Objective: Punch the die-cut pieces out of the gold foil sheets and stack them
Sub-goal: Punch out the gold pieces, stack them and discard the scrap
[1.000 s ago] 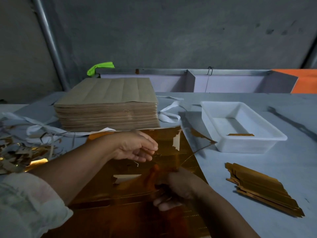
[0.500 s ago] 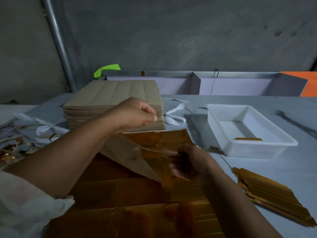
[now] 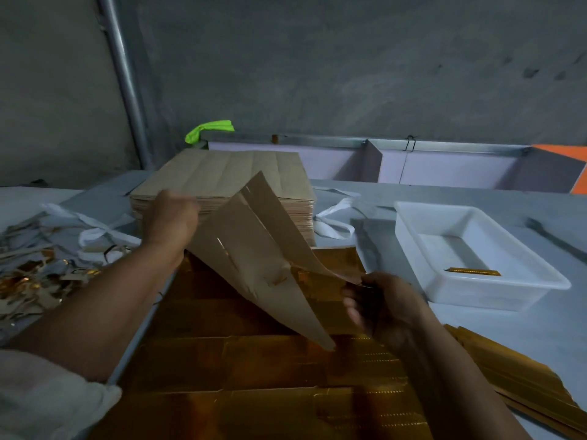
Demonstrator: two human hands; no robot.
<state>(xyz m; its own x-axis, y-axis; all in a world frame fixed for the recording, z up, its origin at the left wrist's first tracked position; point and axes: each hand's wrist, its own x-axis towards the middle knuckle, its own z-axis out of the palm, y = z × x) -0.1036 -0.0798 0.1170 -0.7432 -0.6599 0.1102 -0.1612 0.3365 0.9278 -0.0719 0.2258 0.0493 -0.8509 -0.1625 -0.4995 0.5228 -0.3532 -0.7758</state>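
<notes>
Gold-foil sheet (image 3: 260,249) at frame centre, lifted, brown back outward | far edge gripped by left hand (image 3: 171,217), near corner pinched by right hand (image 3: 387,309) (apparently to tear pieces free) | punched stack (image 3: 533,385) lower right

left hand (image 3: 171,217) — raised | sheet (image 3: 254,249) — peeled up, brown back showing

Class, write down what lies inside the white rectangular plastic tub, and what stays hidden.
Inside the white rectangular plastic tub lies one thin gold foil strip on the bare floor. The near wall covers the floor's closest edge.
</notes>
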